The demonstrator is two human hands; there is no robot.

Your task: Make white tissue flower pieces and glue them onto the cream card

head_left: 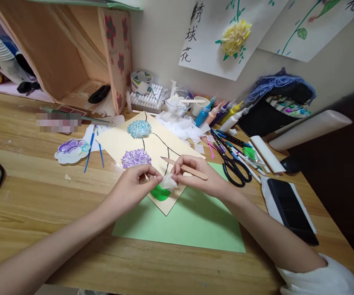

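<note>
A small piece of white tissue paper is pinched between my left hand and my right hand, just above the cream card. A flat wooden craft stick with a dark tip also lies across the fingers of my right hand. Under my hands the cream card bears black drawn stems, a blue crumpled-paper flower, a purple crumpled-paper flower and a green painted patch. My left hand partly covers the purple flower and the edge of the green patch.
A green sheet lies beneath the card. Black-handled scissors, pens and a black case are on the right. Paint bottles and loose white tissue stand behind. Brushes and a stained palette lie left.
</note>
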